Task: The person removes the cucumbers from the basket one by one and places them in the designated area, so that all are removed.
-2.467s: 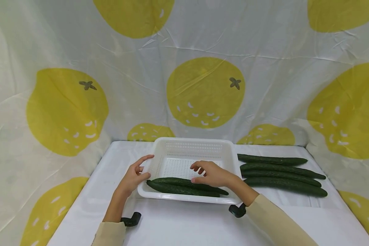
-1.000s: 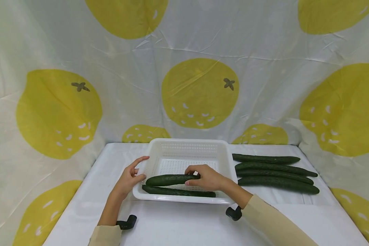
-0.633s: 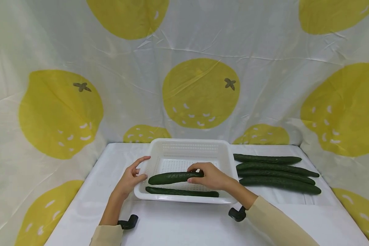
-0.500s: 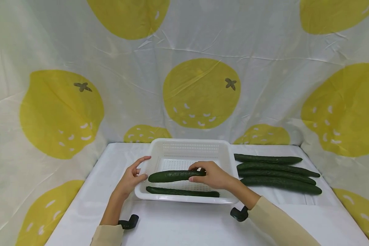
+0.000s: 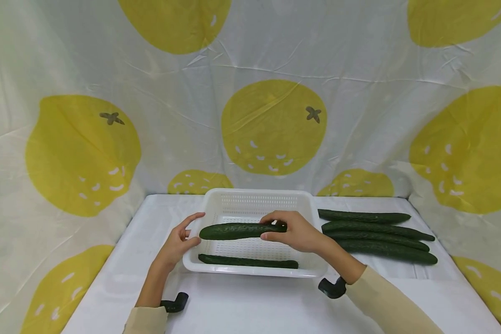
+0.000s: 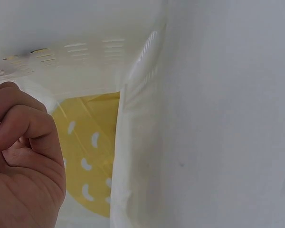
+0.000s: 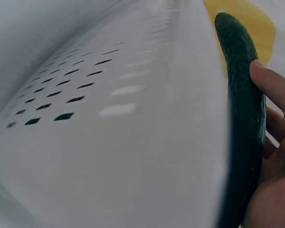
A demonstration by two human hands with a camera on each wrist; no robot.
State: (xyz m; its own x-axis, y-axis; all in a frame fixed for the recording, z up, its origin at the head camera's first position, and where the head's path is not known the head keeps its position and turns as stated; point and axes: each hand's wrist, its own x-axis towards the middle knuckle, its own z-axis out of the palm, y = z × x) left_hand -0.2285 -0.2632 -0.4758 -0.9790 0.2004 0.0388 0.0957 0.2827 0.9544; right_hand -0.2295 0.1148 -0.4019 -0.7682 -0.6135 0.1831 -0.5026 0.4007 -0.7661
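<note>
In the head view my right hand (image 5: 298, 232) pinches a long dark-green cucumber (image 5: 234, 231) near its right end, thumb on the near side and fingers on the far side. The cucumber is raised over a white perforated plastic basket (image 5: 254, 271). A second cucumber (image 5: 246, 262) lies along the basket's near wall. My left hand (image 5: 175, 243) touches the left rim with thumb and index finger spread apart; its other fingers bend inward, as the left wrist view shows. The right wrist view has the held cucumber (image 7: 247, 114) beside the basket's slotted wall (image 7: 133, 156).
Several more cucumbers (image 5: 375, 250) lie side by side on the white tablecloth (image 5: 254, 306), right of the basket. A white curtain (image 5: 359, 116) with yellow fruit prints stands behind the table. Black wrist-worn pieces (image 5: 334, 287) sit at both wrists.
My right hand came down on one of the two cucumbers in the basket, took hold of it and raised it away from the other. My left hand stays at the left rim.
</note>
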